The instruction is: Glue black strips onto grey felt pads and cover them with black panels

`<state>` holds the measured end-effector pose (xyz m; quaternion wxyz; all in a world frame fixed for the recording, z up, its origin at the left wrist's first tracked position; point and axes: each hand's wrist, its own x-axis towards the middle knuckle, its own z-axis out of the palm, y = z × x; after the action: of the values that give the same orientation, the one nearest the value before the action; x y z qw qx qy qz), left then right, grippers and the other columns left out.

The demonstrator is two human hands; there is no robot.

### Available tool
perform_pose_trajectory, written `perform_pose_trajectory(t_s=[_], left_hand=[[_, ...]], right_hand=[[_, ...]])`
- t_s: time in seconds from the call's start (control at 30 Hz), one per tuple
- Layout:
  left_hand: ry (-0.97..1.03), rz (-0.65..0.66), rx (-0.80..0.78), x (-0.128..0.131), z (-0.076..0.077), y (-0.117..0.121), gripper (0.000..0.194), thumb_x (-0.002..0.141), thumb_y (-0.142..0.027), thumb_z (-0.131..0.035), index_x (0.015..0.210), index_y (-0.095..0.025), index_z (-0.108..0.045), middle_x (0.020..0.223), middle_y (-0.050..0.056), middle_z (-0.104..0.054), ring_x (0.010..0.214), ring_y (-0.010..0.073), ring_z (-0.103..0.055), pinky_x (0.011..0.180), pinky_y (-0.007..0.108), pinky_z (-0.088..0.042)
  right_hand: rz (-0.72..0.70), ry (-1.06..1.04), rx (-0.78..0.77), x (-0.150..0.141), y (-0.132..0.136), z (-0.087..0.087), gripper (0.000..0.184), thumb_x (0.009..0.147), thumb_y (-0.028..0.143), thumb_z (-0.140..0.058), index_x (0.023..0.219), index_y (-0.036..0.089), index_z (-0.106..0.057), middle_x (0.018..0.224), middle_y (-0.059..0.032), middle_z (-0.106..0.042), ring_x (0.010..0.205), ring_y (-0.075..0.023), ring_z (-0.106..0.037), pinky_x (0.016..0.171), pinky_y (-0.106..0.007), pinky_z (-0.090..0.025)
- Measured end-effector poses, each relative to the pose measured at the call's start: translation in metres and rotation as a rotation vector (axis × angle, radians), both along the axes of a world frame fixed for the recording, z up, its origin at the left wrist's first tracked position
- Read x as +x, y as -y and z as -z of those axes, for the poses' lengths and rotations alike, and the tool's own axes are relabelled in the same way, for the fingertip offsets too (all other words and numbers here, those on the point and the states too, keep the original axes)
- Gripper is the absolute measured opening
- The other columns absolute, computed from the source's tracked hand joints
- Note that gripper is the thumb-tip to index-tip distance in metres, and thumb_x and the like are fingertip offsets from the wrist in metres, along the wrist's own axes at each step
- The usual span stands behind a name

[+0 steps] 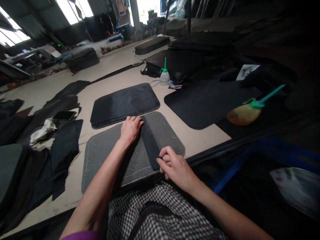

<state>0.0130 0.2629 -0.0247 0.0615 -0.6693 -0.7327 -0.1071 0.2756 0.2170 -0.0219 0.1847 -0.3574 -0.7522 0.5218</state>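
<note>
A black strip [150, 143] of leather-like material lies across a grey panel [105, 156] with rounded corners at the table's near edge. My left hand [131, 128] is closed at the strip's far end, its fingers curled and pressed together, the thumb hidden. At the near end, my right hand [175, 166] pinches the strip's edge between thumb and curled fingers. Just beyond the grey panel sits a stack of black rounded panels [125, 101].
A clear squeeze bottle [164, 77] with a green spout stands beyond the stack; a yellowish one [243, 114] lies tilted at right. A large black panel [200, 106] lies right of the stack. Left are black pieces [66, 150], a phone [64, 115] and a crumpled white cloth [43, 131].
</note>
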Motion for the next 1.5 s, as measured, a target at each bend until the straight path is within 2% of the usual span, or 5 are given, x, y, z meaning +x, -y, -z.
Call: perform_pose_trajectory(t_s=[0.5,0.67,0.9,1.1,1.5], left_hand=[[0.052,-0.085,0.06,0.01,-0.001,0.009,0.032,0.097,-0.046,-0.051,0.113,-0.022,-0.065,0.123,0.01,-0.063,0.122,0.0275,-0.046,0.102,0.045,-0.038],[0.143,-0.189,0.197,-0.007,-0.013,0.018,0.028,0.098,-0.042,-0.052,0.117,-0.025,-0.064,0.137,0.006,-0.056,0.127,0.02,-0.047,0.102,0.035,-0.043],[0.144,-0.33,0.217,-0.087,-0.048,0.145,0.035,0.099,-0.026,-0.049,0.133,-0.027,-0.055,0.136,0.005,-0.061,0.128,0.0183,-0.05,0.11,0.038,-0.037],[0.043,-0.59,0.135,-0.188,-0.045,0.256,0.037,0.096,-0.027,-0.051,0.133,-0.027,-0.058,0.137,0.01,-0.061,0.133,0.0292,-0.045,0.108,0.054,-0.033],[0.039,-0.538,0.141,-0.22,-0.009,0.262,0.01,0.088,-0.029,-0.065,0.087,-0.028,-0.075,0.117,0.001,-0.074,0.129,0.0222,-0.052,0.113,0.047,-0.03]], right_hand=[[-0.105,0.53,0.786,-0.003,0.008,0.006,0.017,0.1,0.035,-0.047,0.103,0.028,-0.063,0.063,0.0013,-0.068,0.057,-0.0234,-0.069,0.047,-0.027,-0.023],[-0.097,0.451,1.029,0.004,0.0,0.029,0.035,0.1,0.04,-0.036,0.105,0.033,-0.069,0.065,-0.0006,-0.071,0.05,-0.0265,-0.067,0.04,-0.029,-0.032],[-0.121,0.356,0.92,0.011,-0.011,0.038,0.04,0.097,0.049,-0.036,0.11,0.034,-0.071,0.075,-0.0009,-0.075,0.057,-0.0274,-0.071,0.043,-0.035,-0.047],[-0.018,0.29,0.849,-0.002,-0.001,0.012,0.038,0.098,0.051,-0.041,0.122,0.036,-0.066,0.098,0.0012,-0.077,0.07,-0.0254,-0.074,0.048,-0.033,-0.052],[-0.102,0.055,0.879,-0.018,0.028,0.0,0.035,0.101,0.041,-0.039,0.119,0.028,-0.067,0.106,0.0017,-0.076,0.081,-0.0215,-0.075,0.063,-0.031,-0.061]])
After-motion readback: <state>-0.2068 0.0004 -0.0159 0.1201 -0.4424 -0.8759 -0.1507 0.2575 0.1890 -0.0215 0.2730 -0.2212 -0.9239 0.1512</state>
